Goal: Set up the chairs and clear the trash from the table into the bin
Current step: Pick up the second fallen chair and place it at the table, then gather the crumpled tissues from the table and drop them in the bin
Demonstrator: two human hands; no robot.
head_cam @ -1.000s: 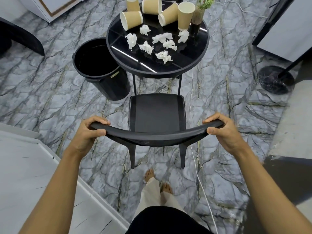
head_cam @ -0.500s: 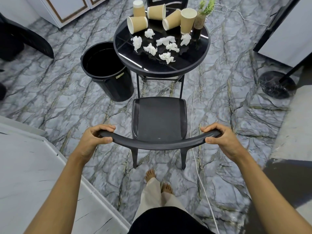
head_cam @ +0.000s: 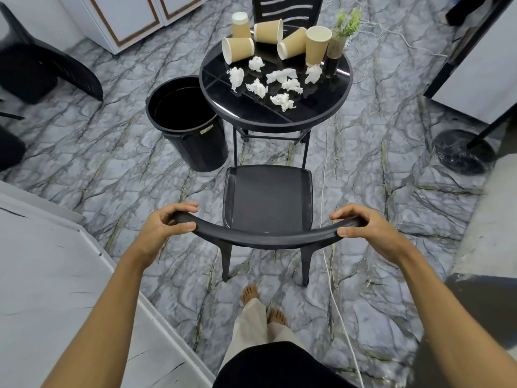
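l hand (head_cam: 160, 231) & r hand (head_cam: 370, 233) curl round chair (head_cam: 268, 200) backrest ends. risk: hard push fwd of grip rams table (head_cam: 246, 109), tips cups (head_cam: 316, 47).

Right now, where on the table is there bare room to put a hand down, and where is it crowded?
The table has bare glass along its near edge, between the tissues and the rim facing the chair. The middle is strewn with tissues; the far side is packed with cups and a plant.
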